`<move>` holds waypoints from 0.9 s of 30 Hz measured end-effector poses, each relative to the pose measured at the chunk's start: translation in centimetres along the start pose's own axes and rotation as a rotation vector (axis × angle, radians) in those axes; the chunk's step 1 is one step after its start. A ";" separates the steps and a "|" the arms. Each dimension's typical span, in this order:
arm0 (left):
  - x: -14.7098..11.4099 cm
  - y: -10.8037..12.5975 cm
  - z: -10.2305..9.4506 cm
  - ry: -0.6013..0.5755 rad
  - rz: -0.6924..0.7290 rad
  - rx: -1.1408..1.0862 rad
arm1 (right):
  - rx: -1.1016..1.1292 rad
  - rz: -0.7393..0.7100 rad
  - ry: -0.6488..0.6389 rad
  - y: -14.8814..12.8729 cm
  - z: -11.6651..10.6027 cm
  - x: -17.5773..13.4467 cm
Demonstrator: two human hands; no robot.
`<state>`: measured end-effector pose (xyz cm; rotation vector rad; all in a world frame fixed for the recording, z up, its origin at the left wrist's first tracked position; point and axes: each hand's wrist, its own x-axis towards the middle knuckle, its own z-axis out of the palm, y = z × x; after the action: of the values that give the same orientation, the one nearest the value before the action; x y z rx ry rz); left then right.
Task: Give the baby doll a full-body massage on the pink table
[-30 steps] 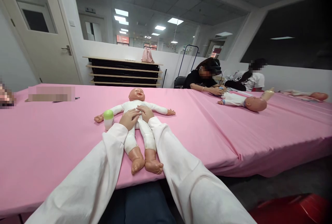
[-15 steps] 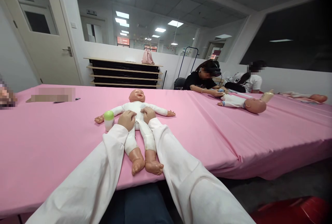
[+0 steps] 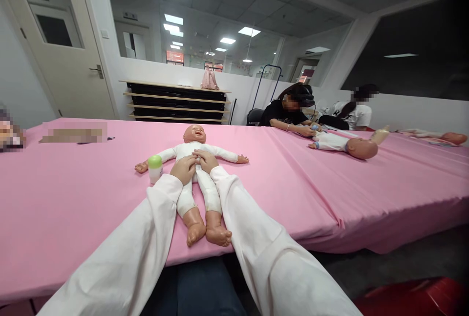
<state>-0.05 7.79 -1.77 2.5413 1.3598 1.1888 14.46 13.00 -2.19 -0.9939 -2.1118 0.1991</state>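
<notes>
A baby doll with a white cloth body lies on its back, its feet toward me and its arms spread. My left hand rests on the doll's belly, fingers stretched out toward the middle. Beside it my right hand lies on the belly too, fingers extended and meeting the left fingertips. Neither hand grasps anything. Just left of my left wrist stands a small white bottle with a green cap, upright by the doll's arm.
A pink cloth covers the table. At the right, a person in black handles a second doll, with a cream bottle beside it. Another doll lies farther right. Some flat cardboard is at the left.
Both hands have slid inward over the doll's belly, and their fingers have straightened from a curled pose until the fingertips meet. The doll and capped bottle stay in place.
</notes>
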 end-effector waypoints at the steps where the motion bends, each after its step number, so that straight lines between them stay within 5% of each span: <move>1: 0.0 0.0 0.0 0.001 0.006 0.001 | -0.005 0.017 -0.006 -0.1 0.0 0.0; 12: -0.5 0.0 -0.4 0.063 0.095 0.019 | -0.123 0.209 0.150 -0.9 -0.6 -0.4; 15: -0.5 0.3 -0.5 0.047 0.092 0.021 | -0.119 0.154 0.167 -0.5 -0.3 -0.4; 20: -0.4 0.5 -0.6 0.055 0.031 0.053 | -0.092 -0.015 0.130 0.0 -0.2 -0.4; 27: -0.4 0.8 -1.0 0.113 -0.182 0.153 | -0.099 0.036 0.191 0.2 0.0 -0.4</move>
<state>-0.30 6.69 -1.01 2.4118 1.7289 1.2568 14.72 12.86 -2.47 -1.0653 -1.9458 0.0160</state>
